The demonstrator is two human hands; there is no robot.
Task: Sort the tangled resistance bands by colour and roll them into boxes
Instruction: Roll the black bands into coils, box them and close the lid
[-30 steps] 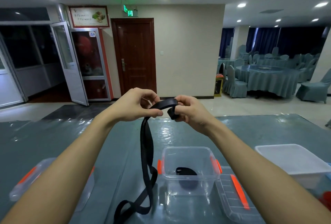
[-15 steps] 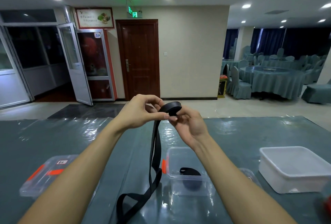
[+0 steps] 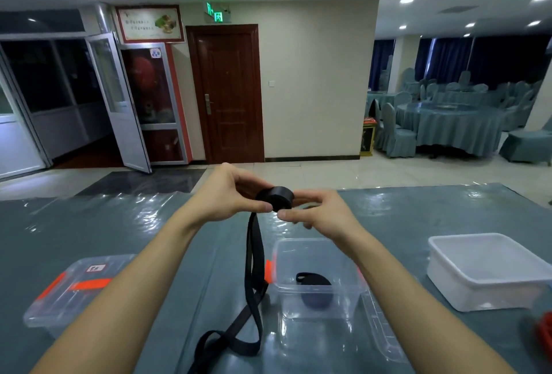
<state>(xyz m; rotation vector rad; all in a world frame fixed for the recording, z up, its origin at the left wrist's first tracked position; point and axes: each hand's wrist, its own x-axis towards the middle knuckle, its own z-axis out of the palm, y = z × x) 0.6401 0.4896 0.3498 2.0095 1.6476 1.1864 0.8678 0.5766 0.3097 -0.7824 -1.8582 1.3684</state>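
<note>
I hold a black resistance band (image 3: 253,266) up above the table. Its top end is wound into a small tight roll (image 3: 277,198). My left hand (image 3: 230,194) pinches the roll from the left, and my right hand (image 3: 316,212) pinches it from the right with thumb and fingers. The loose tail hangs straight down and lies looped on the table near the front edge. Below my hands stands a clear plastic box (image 3: 316,281) with orange latches. A rolled black band (image 3: 313,279) lies inside it.
A closed clear box with orange latches (image 3: 74,287) sits at the left. A white tub (image 3: 490,269) stands at the right, with something red (image 3: 545,331) at the right edge. A clear lid (image 3: 382,329) lies beside the middle box. The table has a glossy teal cover (image 3: 119,233).
The roll between my hands has grown thicker and the hanging tail has become shorter. My view has tilted up a little.
</note>
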